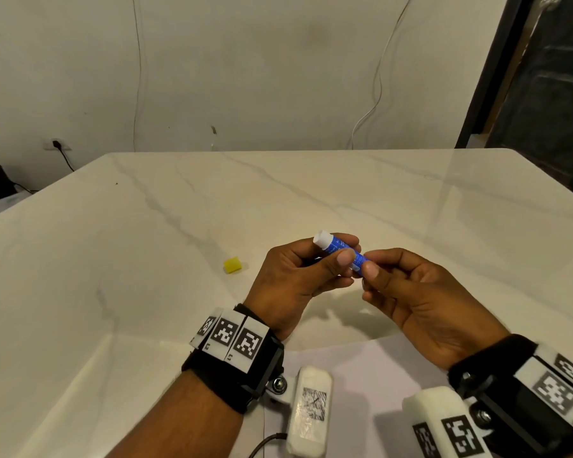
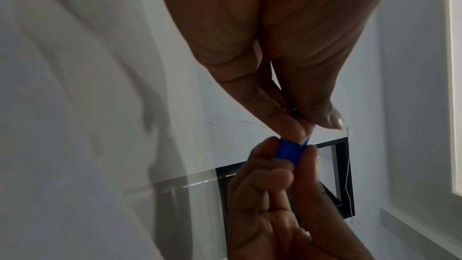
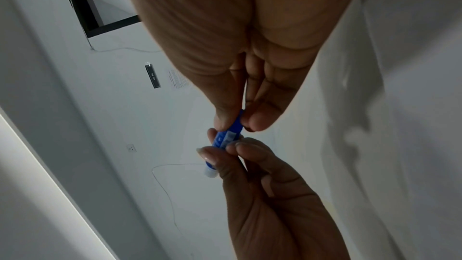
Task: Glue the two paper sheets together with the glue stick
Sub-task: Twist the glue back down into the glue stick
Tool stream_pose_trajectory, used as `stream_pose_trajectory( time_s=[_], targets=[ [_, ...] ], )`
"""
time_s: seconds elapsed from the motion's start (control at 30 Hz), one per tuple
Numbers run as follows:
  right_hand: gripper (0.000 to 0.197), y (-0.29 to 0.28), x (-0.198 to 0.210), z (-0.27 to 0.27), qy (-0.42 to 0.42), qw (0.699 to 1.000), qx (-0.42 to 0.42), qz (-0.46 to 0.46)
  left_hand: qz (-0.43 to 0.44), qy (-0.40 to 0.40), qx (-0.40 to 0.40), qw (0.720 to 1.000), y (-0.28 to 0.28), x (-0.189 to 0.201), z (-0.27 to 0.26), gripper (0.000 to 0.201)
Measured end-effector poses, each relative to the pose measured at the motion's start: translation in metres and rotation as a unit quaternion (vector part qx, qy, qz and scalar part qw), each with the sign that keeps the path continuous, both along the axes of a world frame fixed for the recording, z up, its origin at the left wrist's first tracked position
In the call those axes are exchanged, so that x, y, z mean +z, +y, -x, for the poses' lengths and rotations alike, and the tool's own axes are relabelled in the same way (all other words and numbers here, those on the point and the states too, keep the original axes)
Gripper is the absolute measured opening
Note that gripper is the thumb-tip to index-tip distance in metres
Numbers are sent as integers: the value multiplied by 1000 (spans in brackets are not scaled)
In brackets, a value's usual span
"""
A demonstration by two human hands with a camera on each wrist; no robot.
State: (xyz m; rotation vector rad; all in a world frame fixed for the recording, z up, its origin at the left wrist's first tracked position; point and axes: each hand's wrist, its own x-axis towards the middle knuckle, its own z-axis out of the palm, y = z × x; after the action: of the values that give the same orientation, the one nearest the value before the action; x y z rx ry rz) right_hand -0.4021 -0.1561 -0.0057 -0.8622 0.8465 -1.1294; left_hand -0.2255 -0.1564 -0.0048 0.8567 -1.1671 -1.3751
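Glue stick (image 1: 339, 251) held off the table, axis tilted, white end up-left; left hand (image 1: 295, 279) grips upper barrel, right hand (image 1: 417, 292) pinches lower end.

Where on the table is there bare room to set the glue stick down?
Bare marble lies left of the left hand, out beyond the small yellow piece, and across the far table towards the wall. It is crowded near the person: both hands hold the glue stick over the paper.
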Motion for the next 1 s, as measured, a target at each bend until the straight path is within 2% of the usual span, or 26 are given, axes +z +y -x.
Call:
stream_pose_trajectory(
  time_s=[0.23, 0.33, 0.5, 0.73, 0.83, 1.0],
  targets=[
    [34, 2, 2, 0, 26, 999, 22, -43, -3, 5, 0, 1000, 2, 1, 0, 26],
    [27, 1, 1, 0, 7, 1000, 10, -23, -5, 7, 3, 1000, 2, 2, 0, 27],
    [26, 0, 1, 0, -3, 1000, -1, 10, -10, 12, 6, 1000, 1, 1, 1, 28],
    [37, 3, 1, -1, 20, 999, 16, -41, -9, 8, 9, 1000, 2, 2, 2, 30],
    [32, 2, 2, 0, 5, 1000, 3, -21, -9, 11, 11, 1000, 2, 1, 2, 29],
    [46, 2, 3, 1, -2, 1000, 2, 2, -12, 10, 10, 1000, 1, 1, 1, 31]
  ],
)
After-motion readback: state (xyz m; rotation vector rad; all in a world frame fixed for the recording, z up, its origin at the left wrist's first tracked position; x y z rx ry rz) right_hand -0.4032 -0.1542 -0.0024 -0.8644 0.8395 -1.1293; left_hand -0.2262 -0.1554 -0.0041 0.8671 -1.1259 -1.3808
